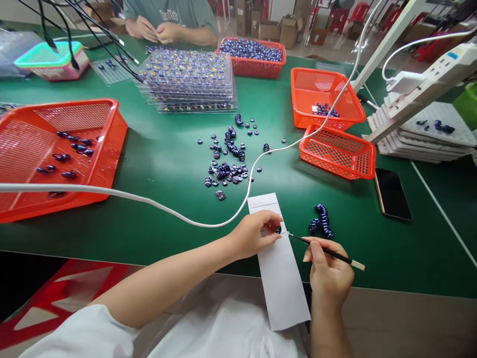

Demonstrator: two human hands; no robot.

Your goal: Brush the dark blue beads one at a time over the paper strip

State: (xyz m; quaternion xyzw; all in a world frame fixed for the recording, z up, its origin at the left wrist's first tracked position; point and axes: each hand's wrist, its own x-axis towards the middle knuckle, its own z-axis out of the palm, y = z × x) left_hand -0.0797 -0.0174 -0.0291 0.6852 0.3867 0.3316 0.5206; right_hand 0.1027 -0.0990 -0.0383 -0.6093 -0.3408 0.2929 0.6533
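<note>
Between thumb and fingers, my left hand (257, 232) pinches a small dark round part (278, 229) above a strip of white paper (281, 278). My right hand (331, 268) grips a thin black brush (337, 255) with a pale handle end. The brush's light tip points left, close to the small part; whether they touch I cannot tell. The paper hangs over the table's front edge. Right of it lies a short stack of dark blue shiny parts (323, 221). Farther back, loose pieces (225, 171) of the same colour are scattered, some in curved rows.
A white cable (208, 225) crosses the green table (164, 164). Red baskets (112, 129) stand left, back and right, beside stacked clear trays (194, 94). A phone (393, 194) lies at right below a slanted post with a power strip (443, 74). Opposite sits another person (171, 30).
</note>
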